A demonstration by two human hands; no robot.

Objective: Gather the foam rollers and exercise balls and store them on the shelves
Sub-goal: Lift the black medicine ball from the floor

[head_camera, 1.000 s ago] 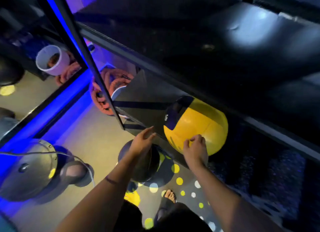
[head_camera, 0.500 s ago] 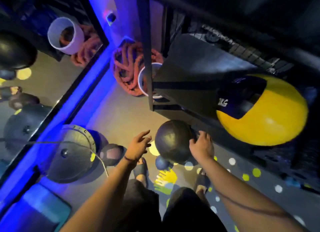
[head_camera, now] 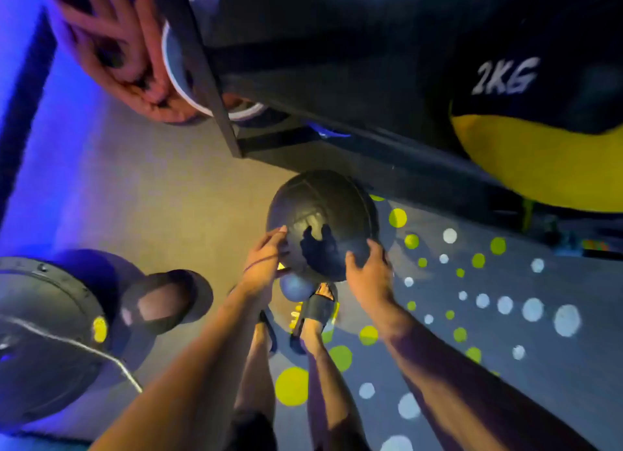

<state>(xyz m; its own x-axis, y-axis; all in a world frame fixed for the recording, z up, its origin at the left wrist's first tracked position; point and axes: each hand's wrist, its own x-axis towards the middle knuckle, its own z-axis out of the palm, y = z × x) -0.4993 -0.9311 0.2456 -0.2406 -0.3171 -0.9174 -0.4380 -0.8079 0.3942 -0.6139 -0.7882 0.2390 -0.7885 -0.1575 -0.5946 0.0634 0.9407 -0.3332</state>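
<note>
The black shelf (head_camera: 337, 80) filled the top of the view, and on it at the right sat a big ball (head_camera: 539, 161) – yellow below, dark above, marked 2KG in pale letters. Just in front of the shelf's lower edge was the black ball (head_camera: 323, 208), round, dull and seamed, with a faint sheen on top. Whether it touched the dotted floor (head_camera: 505, 366) could not be told. The left hand (head_camera: 266, 265) clasped its left side, fingers laid against the curve, while the right hand (head_camera: 367, 275) curled round its right side – both grasping it. A small blue ball (head_camera: 295, 287) showed just beneath, between the hands.
</note>
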